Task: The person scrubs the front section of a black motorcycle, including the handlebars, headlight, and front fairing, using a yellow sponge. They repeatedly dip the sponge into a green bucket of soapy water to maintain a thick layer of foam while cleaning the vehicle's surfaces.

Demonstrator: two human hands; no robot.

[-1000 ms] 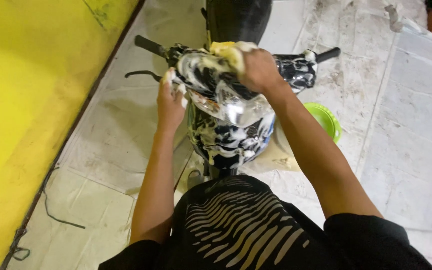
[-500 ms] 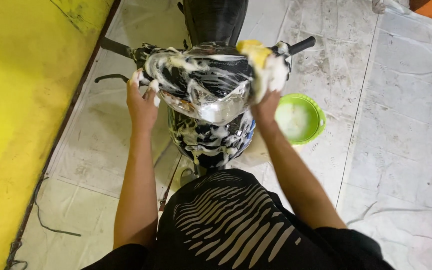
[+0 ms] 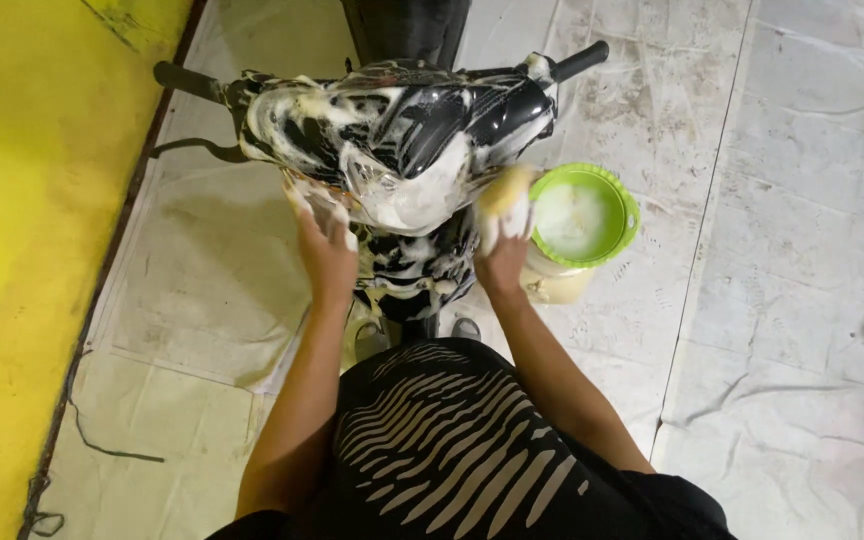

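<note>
Both arms reach far forward: the left hand (image 3: 324, 243) lies spread on the soapy scooter (image 3: 402, 140), the right hand (image 3: 501, 250) grips a yellow sponge (image 3: 505, 192) near the green bucket (image 3: 627, 200).

Evenly and fairly brightly lit from overhead, with no hard shadows on the pale floor (image 3: 802, 300). Sharp white glare on the wet black fairing of the scooter (image 3: 402, 130), foam there nearly blown out. Saturated, flat yellow on the wall (image 3: 32, 250) at left. Slight softness on the left hand (image 3: 324, 250) and the right hand (image 3: 500, 262); sponge (image 3: 504, 195) a little blurred. Mild bending of lines toward the frame edges. Dark upper middle, detail lost.
</note>
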